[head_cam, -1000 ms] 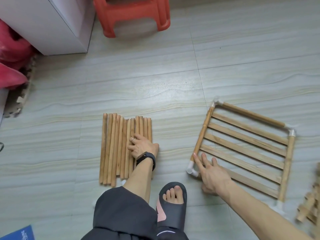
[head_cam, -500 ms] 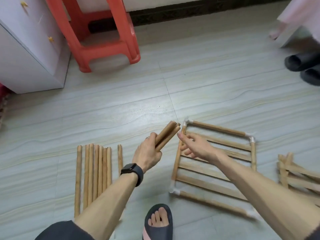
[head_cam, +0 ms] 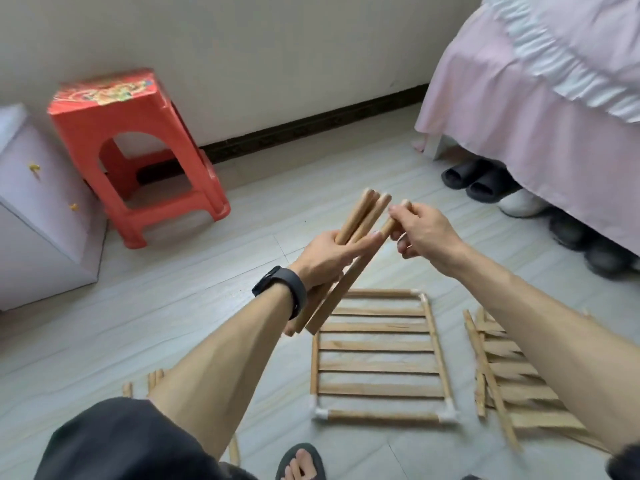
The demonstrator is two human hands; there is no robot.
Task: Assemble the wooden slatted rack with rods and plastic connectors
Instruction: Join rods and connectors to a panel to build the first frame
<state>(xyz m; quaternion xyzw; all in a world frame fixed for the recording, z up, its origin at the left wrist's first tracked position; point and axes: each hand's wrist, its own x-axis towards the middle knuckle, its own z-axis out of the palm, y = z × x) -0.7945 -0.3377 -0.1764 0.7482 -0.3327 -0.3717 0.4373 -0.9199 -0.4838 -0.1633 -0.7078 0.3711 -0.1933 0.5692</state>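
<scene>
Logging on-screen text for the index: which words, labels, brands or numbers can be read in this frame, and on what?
No text can be read.
red stool: colourful print on its top, too blurred to tell any words.
wristband: plain dark, no marking shows.

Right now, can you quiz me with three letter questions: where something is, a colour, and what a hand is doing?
1. Where is the finished slatted panel? A on the bed; B flat on the floor; C against the wall.
2. What colour is the stool? A red; B blue; C green.
3. What is the left hand doing? A resting on the floor; B gripping a bundle of rods; C holding a slipper.
Answers: B, it lies on the tiles; A, plainly red; B, the rods sit in its grip.
</scene>
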